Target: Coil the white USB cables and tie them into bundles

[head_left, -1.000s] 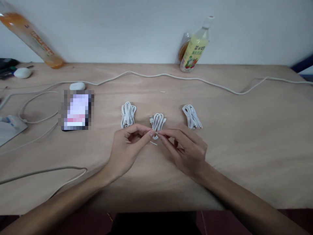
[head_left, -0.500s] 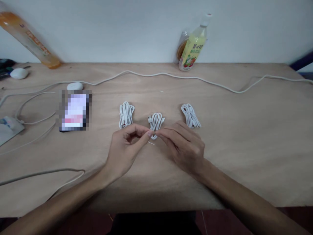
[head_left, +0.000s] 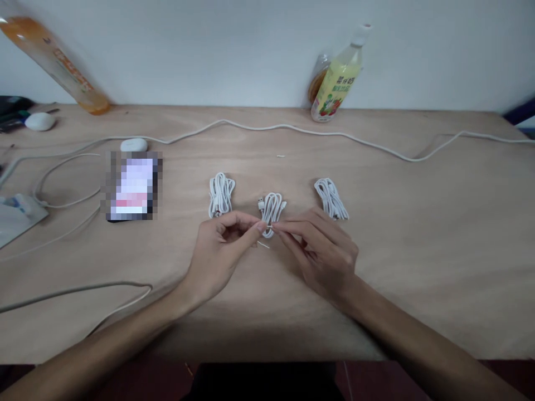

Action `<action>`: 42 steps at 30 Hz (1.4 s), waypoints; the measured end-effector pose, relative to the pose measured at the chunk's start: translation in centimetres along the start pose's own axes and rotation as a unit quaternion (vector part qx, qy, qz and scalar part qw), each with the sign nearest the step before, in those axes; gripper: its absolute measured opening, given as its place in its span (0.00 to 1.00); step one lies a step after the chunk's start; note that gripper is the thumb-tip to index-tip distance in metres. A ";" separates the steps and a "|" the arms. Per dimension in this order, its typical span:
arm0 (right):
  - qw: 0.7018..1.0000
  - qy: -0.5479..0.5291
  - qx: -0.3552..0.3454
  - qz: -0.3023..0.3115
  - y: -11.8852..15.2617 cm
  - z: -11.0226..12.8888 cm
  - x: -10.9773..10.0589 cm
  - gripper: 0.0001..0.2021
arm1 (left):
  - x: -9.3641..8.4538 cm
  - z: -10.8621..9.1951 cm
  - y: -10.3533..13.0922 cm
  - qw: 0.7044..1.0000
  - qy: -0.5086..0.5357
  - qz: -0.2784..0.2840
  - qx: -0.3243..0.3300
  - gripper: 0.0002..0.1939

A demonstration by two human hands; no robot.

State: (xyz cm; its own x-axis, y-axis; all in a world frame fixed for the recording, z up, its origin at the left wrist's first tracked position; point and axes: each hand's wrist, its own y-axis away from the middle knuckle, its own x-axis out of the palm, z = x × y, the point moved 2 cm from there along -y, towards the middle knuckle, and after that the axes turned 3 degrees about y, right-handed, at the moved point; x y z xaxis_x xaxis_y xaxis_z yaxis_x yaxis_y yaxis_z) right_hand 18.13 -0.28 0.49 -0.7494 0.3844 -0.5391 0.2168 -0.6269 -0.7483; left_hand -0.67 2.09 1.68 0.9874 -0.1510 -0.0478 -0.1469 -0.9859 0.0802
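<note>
A coiled white cable (head_left: 272, 207) with a USB plug at its upper left lies on the table between my hands. My left hand (head_left: 228, 245) pinches a tiny thin piece, too small to name, over the coil's lower end. From the other side my right hand (head_left: 317, 245) pinches too, its fingertips at the same small piece. Another coiled white cable (head_left: 221, 194) rests just beyond my left hand, and a third coil (head_left: 331, 197) lies beyond my right hand. A short white strip (head_left: 263, 244) is on the table below the middle coil.
A phone (head_left: 134, 186), blurred out, and a white case (head_left: 134, 146) lie at the left. A long white cable (head_left: 284, 127) crosses the table (head_left: 418, 250). By the wall stand a yellow-green bottle (head_left: 337, 83) and an orange bottle (head_left: 62, 67).
The whole view has shifted slightly, so things appear a little further right. Both hands keep their pinch over the middle coil.
</note>
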 end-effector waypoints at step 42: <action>0.999 0.009 0.028 -0.045 -0.4 0.4 -0.2 0.10 | 0.5 0.0 0.3 0.996 0.069 0.053 -0.011 0.07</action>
State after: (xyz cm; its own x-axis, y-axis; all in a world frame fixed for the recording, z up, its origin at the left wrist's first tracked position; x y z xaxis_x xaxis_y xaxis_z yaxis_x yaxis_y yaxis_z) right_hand 17.95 -0.39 1.00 -0.7531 0.4528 -0.4773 0.1128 -0.6259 -0.7717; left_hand -0.24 1.76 1.66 0.9656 -0.2409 0.0984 -0.2504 -0.9629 0.1001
